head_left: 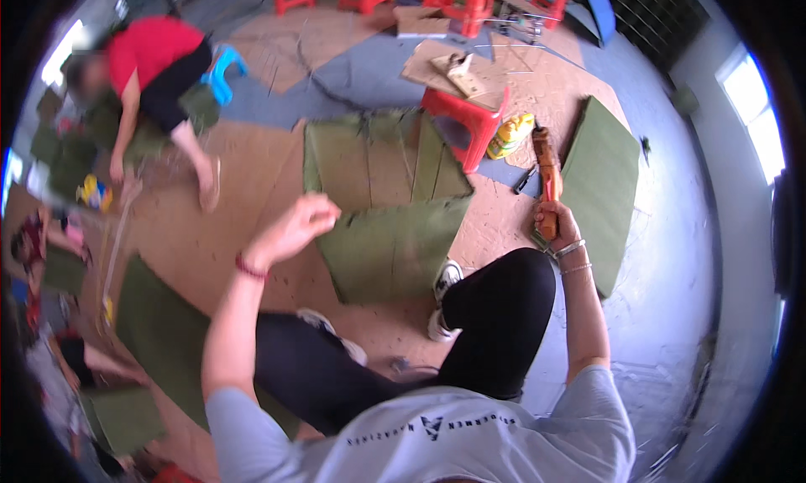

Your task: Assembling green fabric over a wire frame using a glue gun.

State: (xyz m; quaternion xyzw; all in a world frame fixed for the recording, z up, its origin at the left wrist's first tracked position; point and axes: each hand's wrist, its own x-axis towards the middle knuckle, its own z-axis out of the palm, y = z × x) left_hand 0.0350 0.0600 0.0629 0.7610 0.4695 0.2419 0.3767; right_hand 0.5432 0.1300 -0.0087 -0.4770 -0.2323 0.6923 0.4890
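While the right hand point(559, 221) is gripping an orange-and-brown tool point(548, 157) to the right of the green frame point(399, 249), the left hand point(300, 223) is hovering near the frame's left side, its fingers curling; whether they are pinching anything small, one cannot tell. The frame is lying on cardboard point(252, 176). By its far right corner, a red stool point(483, 130) and a yellow bag point(510, 137) are sitting; farther right of it, a green panel point(598, 197) is lying. Beyond its left side, a co-worker point(159, 50) is bending forward.
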